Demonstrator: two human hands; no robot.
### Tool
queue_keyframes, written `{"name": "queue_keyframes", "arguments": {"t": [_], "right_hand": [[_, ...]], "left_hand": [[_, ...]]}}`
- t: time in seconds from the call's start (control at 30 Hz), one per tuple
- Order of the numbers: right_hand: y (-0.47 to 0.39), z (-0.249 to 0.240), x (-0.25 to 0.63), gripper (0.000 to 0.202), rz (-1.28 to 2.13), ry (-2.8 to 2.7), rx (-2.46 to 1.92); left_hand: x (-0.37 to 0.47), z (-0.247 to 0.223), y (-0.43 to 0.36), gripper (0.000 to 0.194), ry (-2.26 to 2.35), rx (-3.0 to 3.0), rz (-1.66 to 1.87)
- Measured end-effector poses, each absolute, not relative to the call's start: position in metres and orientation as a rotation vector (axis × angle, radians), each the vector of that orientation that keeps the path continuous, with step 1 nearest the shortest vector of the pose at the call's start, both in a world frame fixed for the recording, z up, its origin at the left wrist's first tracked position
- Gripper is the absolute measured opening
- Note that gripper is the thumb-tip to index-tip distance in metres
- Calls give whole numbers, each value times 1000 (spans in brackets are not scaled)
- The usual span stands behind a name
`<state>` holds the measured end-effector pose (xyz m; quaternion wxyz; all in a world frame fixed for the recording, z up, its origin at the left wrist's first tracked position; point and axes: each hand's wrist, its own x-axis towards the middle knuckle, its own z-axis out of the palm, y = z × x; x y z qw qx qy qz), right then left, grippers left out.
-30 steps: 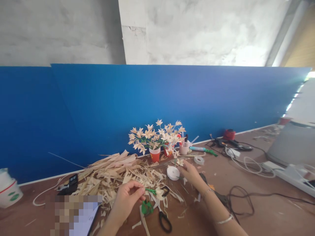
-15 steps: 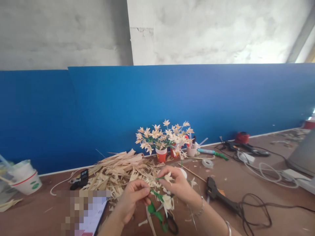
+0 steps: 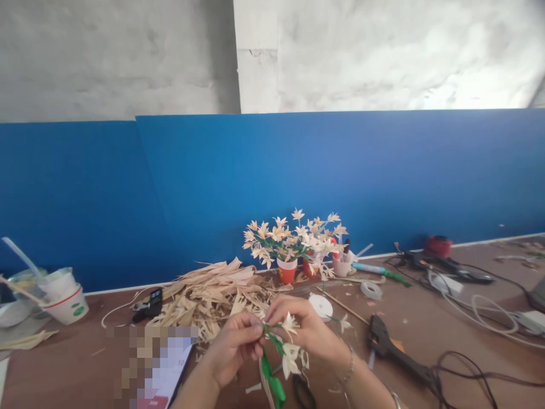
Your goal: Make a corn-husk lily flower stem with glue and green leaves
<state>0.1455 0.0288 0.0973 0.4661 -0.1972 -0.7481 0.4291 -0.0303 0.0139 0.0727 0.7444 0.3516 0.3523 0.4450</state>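
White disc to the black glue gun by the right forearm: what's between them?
Head view: a pale flower and a thin stick lie between the white disc and the black glue gun.

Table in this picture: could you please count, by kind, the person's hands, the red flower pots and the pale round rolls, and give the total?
Hands: 2 (left hand, right hand)
Red flower pots: 2 (left pot, right pot)
Pale round rolls: 2 (flat white roll, clear-looking roll)
Total: 6
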Motion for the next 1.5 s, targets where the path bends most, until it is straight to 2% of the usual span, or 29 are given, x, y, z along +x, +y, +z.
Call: {"name": "queue_keyframes", "arguments": {"t": [0.47, 0.6, 0.7, 0.9, 1.0, 1.3, 1.5], "right_hand": [[36, 100, 158, 11, 1289, -2010, -490], [42, 101, 164, 16, 1266, -1883, -607], [36, 106, 162, 18, 1019, -1787, -827], [13, 102, 137, 18, 162, -2251, -963], [14, 89, 128, 13, -21, -2271, -1017], [24, 85, 131, 21, 109, -2151, -892], [26, 89, 135, 18, 447, -2058, -982]], "left_hand": [[-29, 74, 11, 25, 819, 803, 920], [-30, 80, 12, 23, 883, 853, 993], [-30, 82, 14, 22, 970, 909, 1068], [-26, 75, 16, 24, 1112, 962, 1136], [-24, 73, 16, 23, 1111, 927, 1144], [-29, 73, 19, 25, 1105, 1012, 1078], [-36, 77, 20, 13, 1184, 1379, 1068]]}}
